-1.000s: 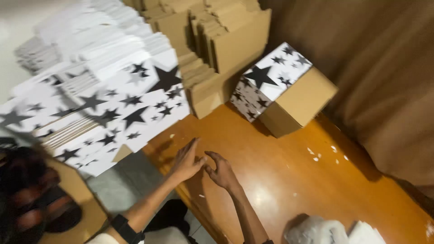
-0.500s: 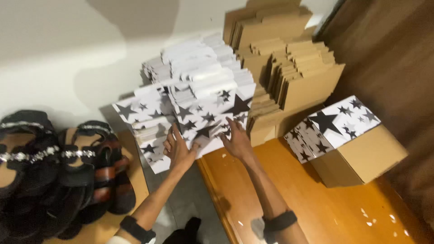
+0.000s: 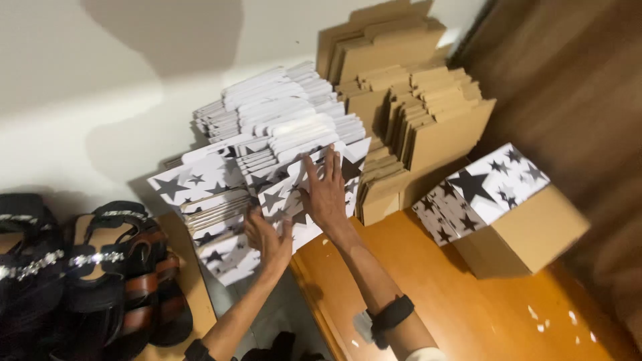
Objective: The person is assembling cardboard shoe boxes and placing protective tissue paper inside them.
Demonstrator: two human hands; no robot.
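Against the pale wall, a leaning stack of flat white card sheets printed with black stars is propped on edge, its smooth faces fanned slightly and its upper edges showing as thin white layers. The right hand is laid flat on the front sheet, fingers spread wide and straight, palm pressed to the card; nothing is gripped. The left hand is set lower on the same stack, fingers curled loosely over the edge of a sheet near the bottom, though whether a sheet is actually pinched cannot be told. Both forearms are extended upward from the bottom of the view, and a dark band is worn on the right one.

Just beside the stack, to its right, a pile of folded brown corrugated cardboard blanks is leaned, matte and rough-edged. Further right, an assembled brown box with a star-printed lid is seen on the glossy orange wooden surface. At the left, dark strapped sandals with studded bands are lined up.
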